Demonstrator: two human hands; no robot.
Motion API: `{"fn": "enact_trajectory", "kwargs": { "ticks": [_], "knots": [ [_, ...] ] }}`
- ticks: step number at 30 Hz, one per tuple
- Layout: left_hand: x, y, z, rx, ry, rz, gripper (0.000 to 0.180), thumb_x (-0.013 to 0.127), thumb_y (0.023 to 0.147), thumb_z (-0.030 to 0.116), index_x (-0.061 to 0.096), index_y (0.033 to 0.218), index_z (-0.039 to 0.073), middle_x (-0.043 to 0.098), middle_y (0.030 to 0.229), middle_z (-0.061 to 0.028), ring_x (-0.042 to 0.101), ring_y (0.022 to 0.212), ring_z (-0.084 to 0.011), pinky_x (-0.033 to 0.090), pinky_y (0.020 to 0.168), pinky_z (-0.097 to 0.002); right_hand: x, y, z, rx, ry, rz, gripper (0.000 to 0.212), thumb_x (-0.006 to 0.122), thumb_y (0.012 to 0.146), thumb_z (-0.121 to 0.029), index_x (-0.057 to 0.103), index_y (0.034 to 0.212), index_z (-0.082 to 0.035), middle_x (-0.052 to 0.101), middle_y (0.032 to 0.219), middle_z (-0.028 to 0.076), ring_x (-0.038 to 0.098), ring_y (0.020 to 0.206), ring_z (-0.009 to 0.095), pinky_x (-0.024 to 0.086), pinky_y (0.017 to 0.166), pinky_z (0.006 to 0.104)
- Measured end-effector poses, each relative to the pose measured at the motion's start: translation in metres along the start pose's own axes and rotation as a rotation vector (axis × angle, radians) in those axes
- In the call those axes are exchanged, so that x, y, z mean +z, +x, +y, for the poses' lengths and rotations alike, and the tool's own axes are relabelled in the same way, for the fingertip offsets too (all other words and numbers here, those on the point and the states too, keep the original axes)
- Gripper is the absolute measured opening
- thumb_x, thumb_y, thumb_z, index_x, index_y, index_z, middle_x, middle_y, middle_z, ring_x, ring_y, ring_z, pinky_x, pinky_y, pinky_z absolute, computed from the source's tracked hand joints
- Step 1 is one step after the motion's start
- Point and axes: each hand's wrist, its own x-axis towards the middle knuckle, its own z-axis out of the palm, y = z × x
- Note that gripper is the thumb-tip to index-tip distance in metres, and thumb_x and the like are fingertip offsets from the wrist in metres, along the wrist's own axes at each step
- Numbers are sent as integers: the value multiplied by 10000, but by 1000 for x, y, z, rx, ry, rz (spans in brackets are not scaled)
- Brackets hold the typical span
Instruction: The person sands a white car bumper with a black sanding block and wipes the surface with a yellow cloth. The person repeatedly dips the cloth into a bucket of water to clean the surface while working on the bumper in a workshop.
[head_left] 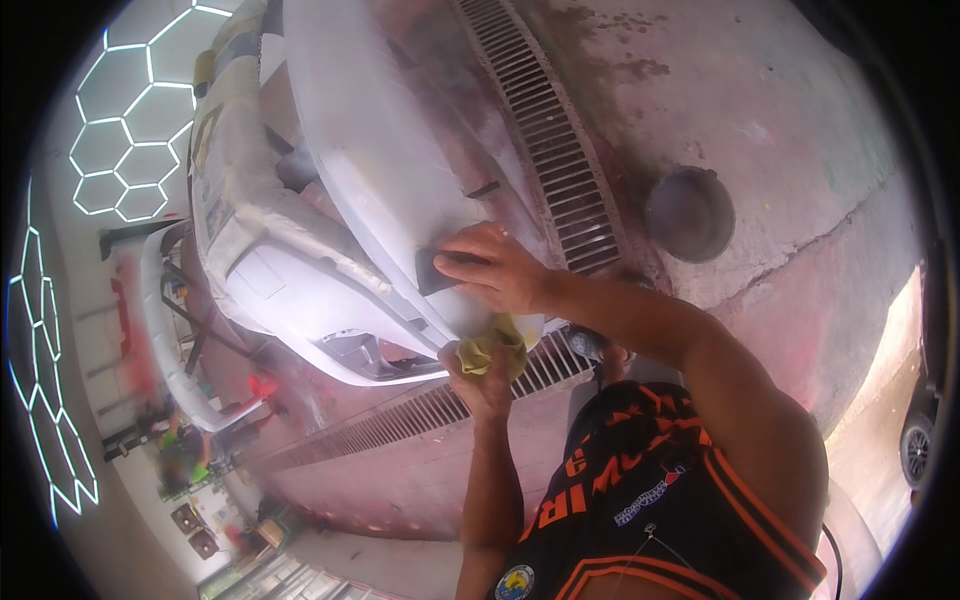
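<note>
On pale curved car panel point(375, 165) | right grip point(503, 268) clasping dark block point(434, 273) | at panel's near end | left grip point(484, 388) clutching crumpled yellow-green cloth point(497, 347)

Markings are located on the black sleeveless shirt point(640, 455) with orange trim. Main marking: large orange block letters point(572, 503) across the front, running at a slant and partly broken by folds. Secondary marking: a small label point(645, 500) of pale lettering with a touch of red, beside the large letters. Third marking: a round badge point(516, 582) with blue and yellow, near the lower edge of the view; its print is too small to read.
</note>
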Motion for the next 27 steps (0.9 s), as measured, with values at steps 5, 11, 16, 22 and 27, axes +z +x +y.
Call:
{"fn": "enact_trajectory", "kwargs": {
  "ticks": [5,11,16,22,27],
  "knots": [
    [4,0,0,17,-68,-15,572,777,822,144,447,1249,-45,601,1058,-162,604,941,-233,525,883,-380,-4,61,16,16,-57,260,670,846,816,-120,625,1440,-226,602,1404,76,583,1178,328,446,969,501],
    [-1,0,-4,13,18,-15,576,795,821,172,453,1236,-36,593,1078,-155,593,958,-240,513,906,-391,-2,-12,5,38,-14,64,701,849,818,-110,599,1460,-238,593,1401,87,592,1192,325,439,989,507],
    [1,-1,-1,26,-62,-19,565,793,826,169,454,1231,-32,588,1072,-148,588,977,-233,514,909,-393,-11,28,12,106,-36,247,650,859,802,-104,640,1406,-204,619,1364,98,594,1182,324,461,966,488],
    [2,2,-3,32,-99,-28,543,772,830,149,455,1233,-30,575,1079,-134,573,968,-228,509,913,-392,12,44,15,10,-9,236,624,880,763,-106,681,1349,-186,628,1347,89,593,1145,335,470,956,487],
    [1,1,-6,63,-16,-13,508,771,826,140,473,1204,-23,575,1064,-133,569,955,-234,502,892,-407,8,38,2,31,47,205,587,876,760,-66,700,1315,-141,627,1356,112,594,1182,335,478,978,460]
  ]
}}
